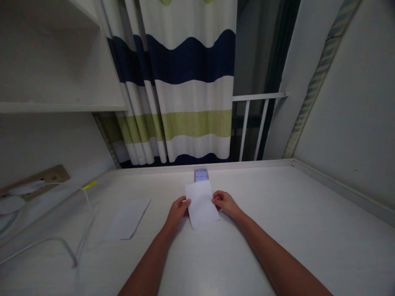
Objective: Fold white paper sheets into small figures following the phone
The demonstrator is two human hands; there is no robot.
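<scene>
Between my hands is a small white sheet of paper (202, 205), tilted slightly. My left hand (178, 209) pinches its left edge, thumb on top. At the right edge, my right hand (226, 202) grips the paper between thumb and fingers. Just beyond the paper's far edge stands a small device with a lit bluish screen (201, 175); the paper covers its lower part. To the left, a stack of white paper (129, 218) lies on the white tabletop (247, 255).
A white cable (82, 242) runs along the left side, near a power strip (52, 176) and a yellow tag (89, 185). A striped curtain (197, 96) hangs behind the table, beside a white railing (259, 97). A shelf (61, 107) overhangs the upper left.
</scene>
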